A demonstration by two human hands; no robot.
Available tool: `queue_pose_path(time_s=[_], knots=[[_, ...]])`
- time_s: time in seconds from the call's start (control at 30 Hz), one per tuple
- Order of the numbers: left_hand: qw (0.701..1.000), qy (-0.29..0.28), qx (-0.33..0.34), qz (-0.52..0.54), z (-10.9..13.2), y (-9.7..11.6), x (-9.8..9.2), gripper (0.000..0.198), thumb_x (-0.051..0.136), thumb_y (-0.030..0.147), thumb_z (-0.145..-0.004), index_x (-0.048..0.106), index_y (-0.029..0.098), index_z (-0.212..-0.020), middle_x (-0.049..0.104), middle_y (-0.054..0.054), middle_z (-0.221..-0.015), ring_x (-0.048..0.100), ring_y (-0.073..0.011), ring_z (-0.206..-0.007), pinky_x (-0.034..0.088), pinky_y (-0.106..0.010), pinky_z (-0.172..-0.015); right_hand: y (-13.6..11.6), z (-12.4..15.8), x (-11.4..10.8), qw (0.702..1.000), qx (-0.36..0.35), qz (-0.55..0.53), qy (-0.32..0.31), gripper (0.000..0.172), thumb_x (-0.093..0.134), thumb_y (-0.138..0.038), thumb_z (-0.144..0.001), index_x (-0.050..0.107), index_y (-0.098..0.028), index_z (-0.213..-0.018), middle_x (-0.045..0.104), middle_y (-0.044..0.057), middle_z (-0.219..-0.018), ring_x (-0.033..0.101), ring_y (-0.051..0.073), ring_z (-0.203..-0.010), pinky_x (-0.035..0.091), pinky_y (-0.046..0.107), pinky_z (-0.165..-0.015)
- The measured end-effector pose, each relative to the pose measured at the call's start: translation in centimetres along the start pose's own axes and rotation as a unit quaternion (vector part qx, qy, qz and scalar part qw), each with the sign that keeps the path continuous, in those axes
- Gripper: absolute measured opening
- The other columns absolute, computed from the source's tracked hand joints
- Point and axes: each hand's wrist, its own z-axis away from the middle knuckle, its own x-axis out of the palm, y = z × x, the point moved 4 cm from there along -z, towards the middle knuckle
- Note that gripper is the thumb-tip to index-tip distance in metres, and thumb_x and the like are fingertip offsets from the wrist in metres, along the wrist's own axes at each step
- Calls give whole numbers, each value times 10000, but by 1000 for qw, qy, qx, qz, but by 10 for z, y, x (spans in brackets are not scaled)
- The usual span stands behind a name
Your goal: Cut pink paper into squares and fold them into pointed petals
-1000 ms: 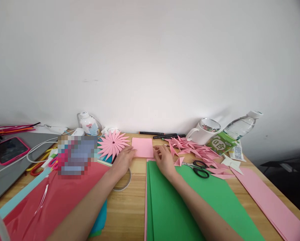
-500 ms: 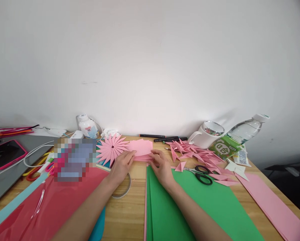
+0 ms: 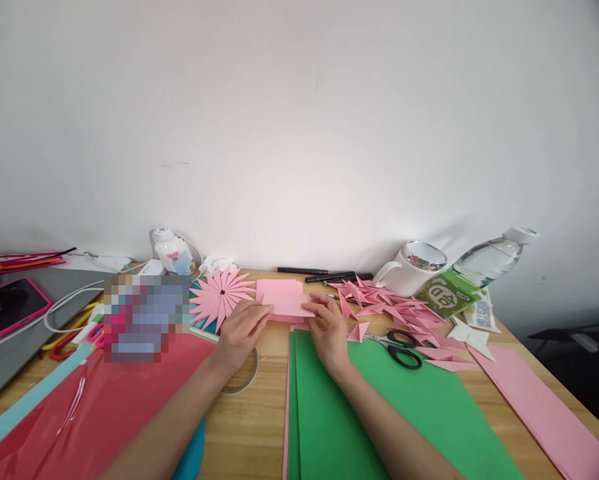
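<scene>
Both hands at centre frame, on a pink square paper sheet (image 3: pixel 290 305) above a stack of pink square paper pieces (image 3: pixel 279 285). Left hand (image 3: pixel 240 331): thumb and fingers closed in a pinch on the sheet's lower left corner. Right hand (image 3: pixel 329 332): fingers bent, fingertips over the sheet's lower right edge, thumb lower, light pinch on it; exact thumb contact hard to tell. Stack edges uneven, slightly fanned at right.

Left of the stack, near left hand: pink pointed paper pinwheel (image 3: pixel 232 295), dark hole in middle. Below left wrist, grey round tape ring (image 3: pixel 255 372), partly hidden. Right of right hand: heap of pink folded paper triangles (image 3: pixel 389 297), one loose in front; metal scissors with black handles (image 3: pixel 394 347) just below, overlapping large green paper sheets (image 3: pixel 369 407), lower centre, under right forearm. Red glossy sheet (image 3: pixel 114 400) lower left. Black slim markers (image 3: pixel 329 277) behind the stack by the wall. White handled mug (image 3: pixel 409 277), green printed box (image 3: pixel 452 293) and clear plastic bottle (image 3: pixel 489 260), tilted, right of centre. Long pink paper strips (image 3: pixel 549 407) lower right, all on a wooden table (image 3: pixel 244 433)
</scene>
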Motion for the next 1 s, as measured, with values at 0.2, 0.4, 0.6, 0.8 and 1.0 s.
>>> queue_pose_path(time_s=[0.2,0.4,0.6,0.8,1.0], knots=[[999,46,9,-13,-1,9,-6,223,578,36,-812,596,178,-983,681,-40,-824,629,-145,-791,534,-293,-711,11,-3,-7,987,101,-97,74,158,559,-290,-812,644,-179,-885,636,88,-979,592,216,-952,464,414,-882],[1000,13,-13,-24,5,8,1,145,582,130,-838,612,203,-960,686,-29,-833,645,-141,-790,539,-284,-734,10,-6,-10,960,174,-189,110,256,574,-430,-804,534,-187,-875,609,15,-774,582,149,-654,537,313,-625],[997,-12,-75,5,9,2,4,98,568,251,-857,642,196,-887,678,-22,-742,618,-112,-619,495,-218,-564,11,-5,-7,948,212,-219,88,344,592,-484,-772,525,-189,-936,537,-39,-611,443,103,-443,411,225,-390],[927,25,-337,164,12,-20,4,305,445,425,-889,601,165,-924,612,-2,-636,568,-111,-508,454,-215,-465,7,-5,-1,954,199,-223,23,333,615,-481,-757,580,-178,-891,639,8,-694,571,150,-587,459,258,-517],[788,-118,-468,383,8,-16,24,517,626,503,-737,520,147,-1096,581,40,-580,549,-136,-400,436,-239,-356,0,-2,8,948,195,-243,-62,358,675,-492,-705,613,-195,-895,690,36,-779,638,199,-681,511,321,-600]])
